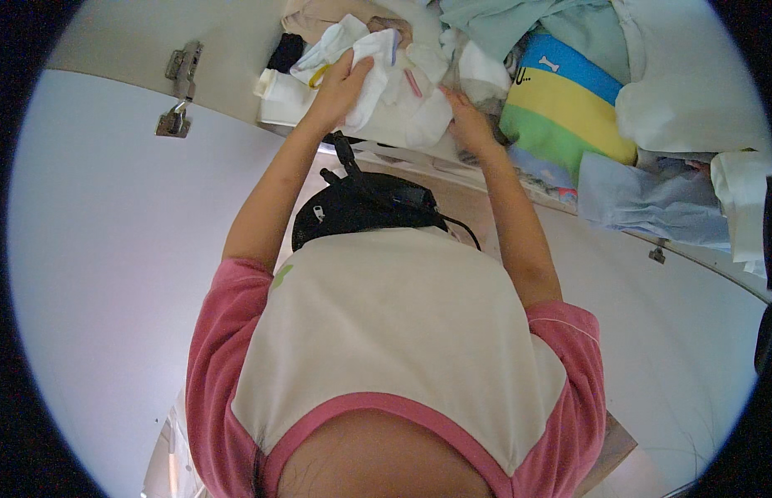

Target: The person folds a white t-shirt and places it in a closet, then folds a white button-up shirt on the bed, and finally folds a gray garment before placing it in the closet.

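Inside an open cabinet, my left hand [342, 87] grips a white sock-like cloth [375, 75], thumb on top. A yellow band [319, 76] shows beside those fingers. My right hand [472, 123] touches the right edge of a heap of white socks or small cloths [426, 115]; its fingertips are partly hidden, so its grip is unclear. A small pink strip [413, 83] lies on the heap between my hands. Just left of it are a rolled white cloth [277, 90] and a black cloth [286, 53].
To the right sits a blue, yellow and green folded garment [566, 103], with pale green clothing [492, 25] behind it. Light blue fabric [654, 199] hangs over the shelf edge. Cabinet doors [112, 218] with metal hinges [179, 93] flank me. A black pouch with a cable [367, 205] is at my front.
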Demonstrator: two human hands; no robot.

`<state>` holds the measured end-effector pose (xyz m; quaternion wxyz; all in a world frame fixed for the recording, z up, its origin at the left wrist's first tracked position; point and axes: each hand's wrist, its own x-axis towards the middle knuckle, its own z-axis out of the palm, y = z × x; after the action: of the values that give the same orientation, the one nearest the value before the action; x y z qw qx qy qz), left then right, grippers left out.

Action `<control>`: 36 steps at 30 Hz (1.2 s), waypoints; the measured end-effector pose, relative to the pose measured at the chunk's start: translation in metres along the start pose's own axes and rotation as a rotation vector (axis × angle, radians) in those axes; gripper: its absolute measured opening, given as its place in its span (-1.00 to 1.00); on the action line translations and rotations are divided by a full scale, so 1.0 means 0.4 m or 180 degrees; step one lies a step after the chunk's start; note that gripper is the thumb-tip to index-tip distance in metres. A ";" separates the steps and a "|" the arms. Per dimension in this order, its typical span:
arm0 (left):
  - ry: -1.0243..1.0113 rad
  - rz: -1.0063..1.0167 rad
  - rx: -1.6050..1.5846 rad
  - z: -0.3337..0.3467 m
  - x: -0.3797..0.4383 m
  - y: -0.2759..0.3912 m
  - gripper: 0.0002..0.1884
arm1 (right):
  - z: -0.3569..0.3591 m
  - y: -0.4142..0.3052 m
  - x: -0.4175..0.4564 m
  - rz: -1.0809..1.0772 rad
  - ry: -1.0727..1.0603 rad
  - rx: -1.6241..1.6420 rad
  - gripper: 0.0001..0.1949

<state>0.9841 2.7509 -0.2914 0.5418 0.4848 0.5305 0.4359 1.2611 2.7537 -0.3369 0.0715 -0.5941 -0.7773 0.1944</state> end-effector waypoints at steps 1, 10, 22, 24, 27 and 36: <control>-0.0039 -0.0189 -0.0239 0.000 -0.011 0.005 -0.44 | 0.002 0.000 -0.007 -0.0002 0.0085 -0.0040 -0.60; 0.0566 0.0009 -0.0592 -0.023 -0.045 0.027 -0.63 | -0.282 -0.253 -0.013 -0.0908 0.0330 -0.0744 -0.72; -0.0357 0.0506 -0.0901 0.020 -0.109 0.199 -0.68 | -0.459 -0.453 0.101 -0.2113 -0.0001 -0.0572 -0.60; -0.0318 0.0180 -0.1388 0.015 -0.128 0.214 -0.64 | -0.436 -0.449 0.129 -0.2227 0.0266 -0.0413 -0.48; -0.0548 -0.0305 -0.2070 -0.005 -0.146 0.225 -0.57 | -0.414 -0.422 0.142 -0.1879 -0.0014 0.0597 -0.40; -0.0513 0.0634 0.0020 -0.054 -0.134 0.154 -0.51 | -0.404 -0.369 0.114 -0.0948 -0.0557 0.1390 -0.48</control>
<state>0.9623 2.7088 -0.2217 0.5352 0.5702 0.4358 0.4456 1.1714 2.7998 -0.1376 0.1583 -0.4247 -0.7990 0.3953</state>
